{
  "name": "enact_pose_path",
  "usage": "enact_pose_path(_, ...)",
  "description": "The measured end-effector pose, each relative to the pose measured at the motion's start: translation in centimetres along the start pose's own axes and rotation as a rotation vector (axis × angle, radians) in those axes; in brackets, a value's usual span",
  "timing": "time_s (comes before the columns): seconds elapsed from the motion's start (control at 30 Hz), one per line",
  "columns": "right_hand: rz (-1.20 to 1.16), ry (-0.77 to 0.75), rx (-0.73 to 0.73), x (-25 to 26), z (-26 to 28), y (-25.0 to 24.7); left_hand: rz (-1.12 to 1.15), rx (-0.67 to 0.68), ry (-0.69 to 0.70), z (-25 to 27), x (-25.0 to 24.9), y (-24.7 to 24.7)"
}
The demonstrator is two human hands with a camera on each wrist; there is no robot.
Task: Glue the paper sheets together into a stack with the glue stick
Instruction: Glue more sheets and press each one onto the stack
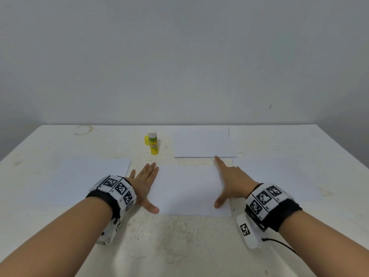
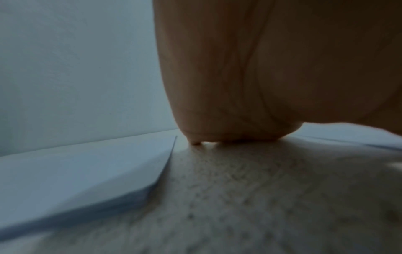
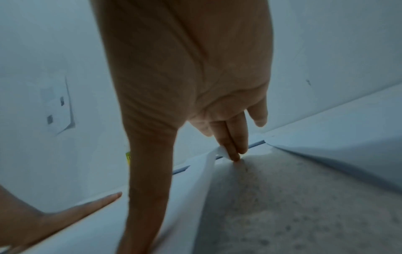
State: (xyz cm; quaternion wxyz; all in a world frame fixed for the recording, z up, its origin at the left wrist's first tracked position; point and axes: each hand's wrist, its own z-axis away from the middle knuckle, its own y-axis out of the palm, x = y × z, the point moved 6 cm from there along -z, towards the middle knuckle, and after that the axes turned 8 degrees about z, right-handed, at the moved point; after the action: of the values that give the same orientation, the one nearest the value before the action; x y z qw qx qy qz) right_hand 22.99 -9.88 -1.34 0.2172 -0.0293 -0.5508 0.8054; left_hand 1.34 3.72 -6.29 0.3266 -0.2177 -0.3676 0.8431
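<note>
Paper sheet [image 1: 189,190] at centre of the counter [image 1: 179,240], squared between my flat, released left hand [image 1: 144,182] and right hand [image 1: 231,182], nothing grasped. Further sheets at 9, 1 and 3 o'clock. Glue stick [image 1: 153,143], uncapped at 11 o'clock, must be fetched next.

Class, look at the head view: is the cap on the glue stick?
No. The glue stick stands upright on the table with its white tip bare, and the yellow cap sits beside it.
</note>
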Motion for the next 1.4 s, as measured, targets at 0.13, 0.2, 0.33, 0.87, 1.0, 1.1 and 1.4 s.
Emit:
enact_pose_path(0.13, -0.504, -0.055, -0.193, -0.4, 0.3, -0.5, 0.020, 0.001, -0.015, -0.3, 0.1, 0.0)
enact_pose_path(0.2, -0.690, -0.047, -0.317, -1.0, 0.7, -0.5, 0.027, -0.014, -0.039, -0.1, 0.1, 0.0)
enact_pose_path(0.33, -0.751, -0.008, -0.303, -2.0, 0.6, 1.0, 0.032, -0.031, -0.052, 0.3, -0.2, -0.1)
enact_pose_path(0.87, -0.684, -0.012, -0.611, -4.0, -1.5, -10.3, 0.100, -0.057, -0.032, -0.4, -0.3, 0.0)
enact_pose_path(1.0, -0.646, 0.117, -0.569, -5.5, -6.8, -10.0, 0.112, -0.035, -0.034, -0.4, -0.4, -0.1)
enact_pose_path(1.1, -0.572, 0.191, -0.495, -6.3, -9.7, -8.8, 0.117, -0.020, -0.042, -0.3, -0.4, -0.2)
enact_pose_path(1.4, -0.423, 0.260, -0.426, -6.4, -12.8, -6.9, 0.092, 0.010, -0.053, -0.4, -0.3, -0.3)
